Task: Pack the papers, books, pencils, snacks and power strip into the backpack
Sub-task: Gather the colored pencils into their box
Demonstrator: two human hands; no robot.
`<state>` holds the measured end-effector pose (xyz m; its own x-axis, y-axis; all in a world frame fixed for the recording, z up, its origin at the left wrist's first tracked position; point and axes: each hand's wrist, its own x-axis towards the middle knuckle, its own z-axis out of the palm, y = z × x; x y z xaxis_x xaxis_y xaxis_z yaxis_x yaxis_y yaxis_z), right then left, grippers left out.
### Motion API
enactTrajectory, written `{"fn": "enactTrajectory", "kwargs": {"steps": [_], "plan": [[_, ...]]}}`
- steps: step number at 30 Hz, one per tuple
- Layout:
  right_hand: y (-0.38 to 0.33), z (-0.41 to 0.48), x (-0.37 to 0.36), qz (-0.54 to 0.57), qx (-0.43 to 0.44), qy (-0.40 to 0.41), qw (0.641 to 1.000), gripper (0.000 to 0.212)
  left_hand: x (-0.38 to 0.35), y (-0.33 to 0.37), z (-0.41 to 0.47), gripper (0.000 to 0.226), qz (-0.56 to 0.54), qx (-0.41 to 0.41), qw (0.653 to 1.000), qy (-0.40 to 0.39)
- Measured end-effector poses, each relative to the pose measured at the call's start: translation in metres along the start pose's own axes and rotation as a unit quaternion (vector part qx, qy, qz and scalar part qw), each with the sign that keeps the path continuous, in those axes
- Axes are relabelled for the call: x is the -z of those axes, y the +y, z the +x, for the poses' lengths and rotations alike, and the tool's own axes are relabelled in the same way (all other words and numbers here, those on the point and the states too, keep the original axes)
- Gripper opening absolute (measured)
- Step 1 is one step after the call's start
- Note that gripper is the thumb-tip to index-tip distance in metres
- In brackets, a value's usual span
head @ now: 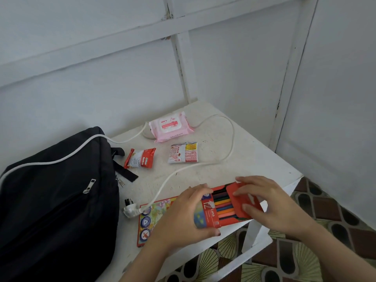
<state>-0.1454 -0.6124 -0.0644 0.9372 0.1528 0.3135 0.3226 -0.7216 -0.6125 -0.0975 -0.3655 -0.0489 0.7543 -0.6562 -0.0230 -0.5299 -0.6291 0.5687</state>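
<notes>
- Pencils (223, 206) of many colours sit in red cardboard box (209, 215), gripped by curled left hand (183, 218); right hand (266, 204) presses open flap (240, 202) with straight fingers (250, 190).
- Beyond fingers, red foil snack packet (140, 158), white foil snack packet (183, 153) and white power cable (227, 151) lie unpacked.
- Black fabric backpack (57, 200) lies left.

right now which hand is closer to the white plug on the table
Left. The left hand grips the pencil box just to the right of the white plug; the right hand is farther right, touching the box's open flap.
</notes>
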Motion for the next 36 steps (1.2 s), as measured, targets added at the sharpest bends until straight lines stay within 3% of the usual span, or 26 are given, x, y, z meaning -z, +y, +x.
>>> {"fn": "enactTrajectory", "kwargs": {"steps": [4,8,21,31,33,36], "plan": [[0.007,0.001,0.017,0.042,-0.032,-0.140,0.989,0.055,0.002,-0.011,-0.008,0.080,0.029,-0.002,0.999,0.017],[0.012,0.009,0.025,0.020,-0.019,-0.202,0.979,0.062,0.000,-0.015,-0.013,0.070,-0.013,0.008,0.999,0.041],[-0.012,0.024,0.022,0.053,-0.024,-0.199,0.978,0.057,0.000,-0.007,-0.016,0.070,-0.080,0.027,0.995,0.057],[-0.022,0.033,-0.005,0.013,0.013,-0.231,0.973,0.060,-0.002,-0.007,-0.017,0.075,-0.036,0.036,0.997,0.052],[-0.021,0.030,-0.005,0.002,0.007,-0.242,0.970,0.065,-0.002,-0.008,-0.017,0.075,-0.025,0.037,0.998,0.052],[-0.017,0.026,-0.005,-0.044,-0.013,-0.242,0.969,0.093,0.001,-0.006,-0.017,0.073,-0.006,0.028,0.999,0.039]]}}
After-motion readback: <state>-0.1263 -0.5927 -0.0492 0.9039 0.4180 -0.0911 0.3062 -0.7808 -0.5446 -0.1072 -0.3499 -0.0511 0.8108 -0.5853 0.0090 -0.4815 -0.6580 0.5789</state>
